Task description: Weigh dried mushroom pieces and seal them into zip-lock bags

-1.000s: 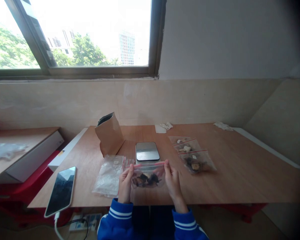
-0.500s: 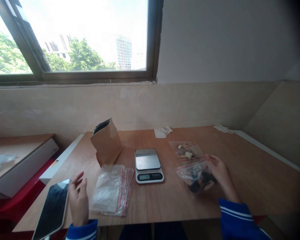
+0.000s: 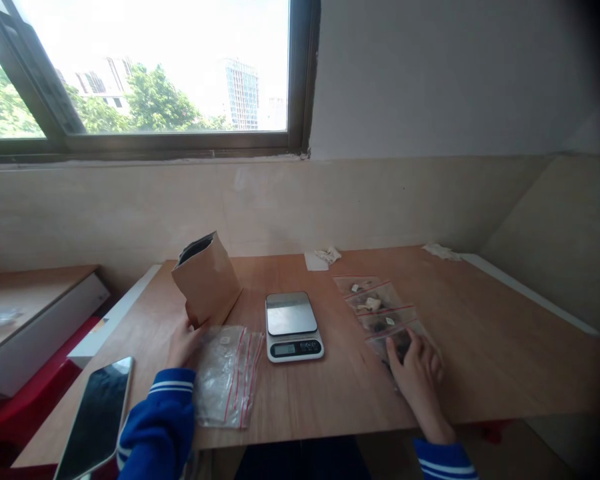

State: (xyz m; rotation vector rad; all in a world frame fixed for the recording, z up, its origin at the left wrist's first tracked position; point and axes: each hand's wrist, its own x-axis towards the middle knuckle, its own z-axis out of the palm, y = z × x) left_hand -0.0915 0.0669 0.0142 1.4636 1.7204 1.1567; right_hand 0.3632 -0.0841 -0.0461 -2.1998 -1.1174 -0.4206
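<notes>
My left hand (image 3: 183, 345) is at the lower left corner of an upright brown paper bag (image 3: 207, 280), its thumb in front and its other fingers partly hidden behind the paper. Just right of that hand lies a stack of clear zip bags (image 3: 220, 380) with red seal lines. My right hand (image 3: 417, 373) rests over a filled zip bag (image 3: 377, 345) with dark contents, fingers apart and the thumb to the left. The hand hides much of this bag. Behind it, several zip bags with small pieces (image 3: 373, 304) lie overlapping in a row.
A digital kitchen scale (image 3: 293, 327) stands mid-table between the hands, its plate bare. A phone (image 3: 97, 417) lies at the left front edge. Crumpled tissue (image 3: 329, 255) and a white paper lie at the back, with more tissue (image 3: 441, 252) at the back right.
My right hand has set the filled zip bag down at the near end of the row and now lies over it. My left hand has moved from beside the phone to the paper bag.
</notes>
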